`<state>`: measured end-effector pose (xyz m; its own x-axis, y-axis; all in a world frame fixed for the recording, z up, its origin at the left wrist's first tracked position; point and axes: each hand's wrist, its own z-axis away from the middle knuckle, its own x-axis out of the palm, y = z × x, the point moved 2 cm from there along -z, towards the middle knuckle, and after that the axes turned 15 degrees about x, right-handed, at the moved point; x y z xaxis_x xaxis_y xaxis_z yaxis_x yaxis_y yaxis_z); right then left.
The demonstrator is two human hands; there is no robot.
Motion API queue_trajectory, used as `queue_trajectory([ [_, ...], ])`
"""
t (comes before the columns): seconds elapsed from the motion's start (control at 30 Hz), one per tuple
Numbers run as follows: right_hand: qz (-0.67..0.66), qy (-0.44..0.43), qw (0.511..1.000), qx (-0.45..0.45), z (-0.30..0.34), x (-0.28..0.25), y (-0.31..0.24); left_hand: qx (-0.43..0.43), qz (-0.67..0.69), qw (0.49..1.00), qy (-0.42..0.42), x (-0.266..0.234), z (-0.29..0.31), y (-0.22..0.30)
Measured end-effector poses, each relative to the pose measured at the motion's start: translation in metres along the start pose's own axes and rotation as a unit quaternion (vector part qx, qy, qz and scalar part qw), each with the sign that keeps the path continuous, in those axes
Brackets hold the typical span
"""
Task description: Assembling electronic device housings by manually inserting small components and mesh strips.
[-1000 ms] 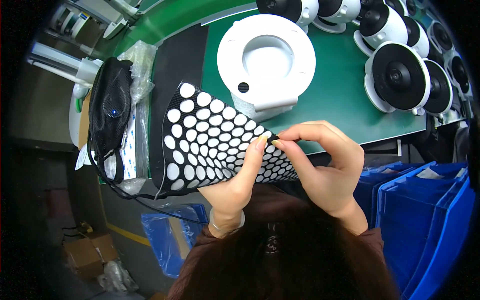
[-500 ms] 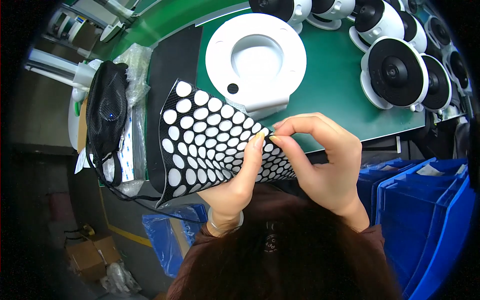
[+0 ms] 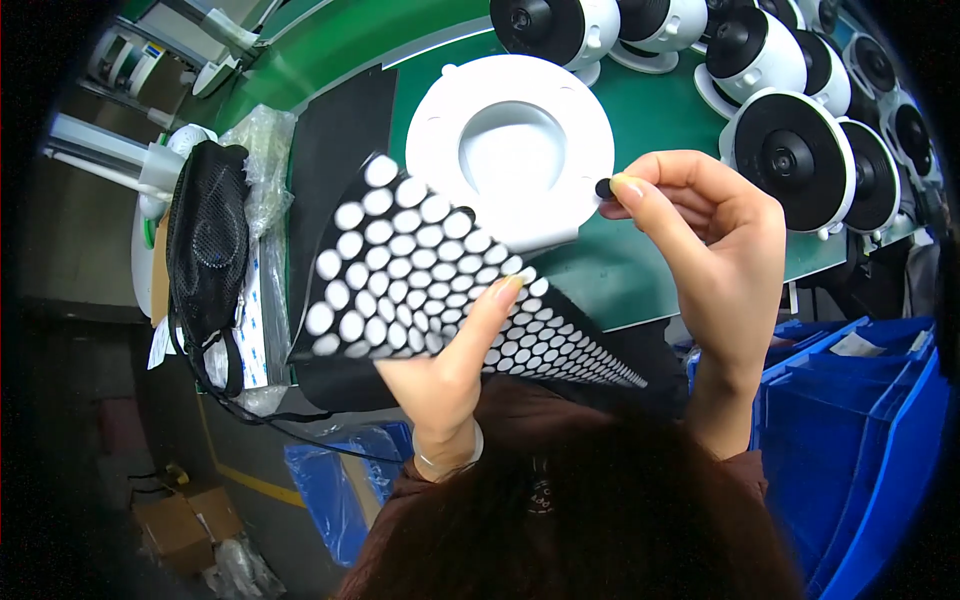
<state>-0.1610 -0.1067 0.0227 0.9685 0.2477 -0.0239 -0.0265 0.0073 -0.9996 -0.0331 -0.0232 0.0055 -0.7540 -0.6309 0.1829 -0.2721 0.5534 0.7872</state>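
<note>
Right hand [image 3: 728, 240] has the black dot [image 3: 604, 188] pinched by the white base [image 3: 512, 150], around its four o'clock; I'd grip just the rim. Left hand [image 3: 442, 385]'s clamped on the spotted sheet [image 3: 420, 270] at seven, so I'd hold that clear.

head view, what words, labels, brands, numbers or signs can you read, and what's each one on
Nothing is clear enough to quote.
Dark clothing: pale print, too small to read surely.
White sheet at left: blue marks, too small.
White slip on a blue bin: too blurred.
Dotted sheet and black disc: no lettering shows.
</note>
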Motion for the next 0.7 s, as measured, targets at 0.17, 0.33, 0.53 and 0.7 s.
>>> queue_trajectory([
  [0.17,0.044,0.023,0.999,-0.006,0.0008,0.0009,-0.0076,0.035,-0.023,0.999,-0.008,0.0013,-0.0015,-0.0094],
  [0.33,0.083,0.038,0.996,-0.020,0.0010,0.0030,-0.0069,0.063,-0.037,0.997,-0.018,0.0014,-0.0019,-0.0084],
  [0.53,0.116,0.053,0.991,-0.037,0.0005,0.0034,-0.0072,0.064,-0.016,0.998,0.016,0.0027,-0.0017,-0.0098],
  [0.7,0.148,0.024,0.987,-0.051,-0.0057,0.0034,-0.0030,0.040,-0.033,0.998,-0.025,-0.0003,-0.0022,-0.0106],
])
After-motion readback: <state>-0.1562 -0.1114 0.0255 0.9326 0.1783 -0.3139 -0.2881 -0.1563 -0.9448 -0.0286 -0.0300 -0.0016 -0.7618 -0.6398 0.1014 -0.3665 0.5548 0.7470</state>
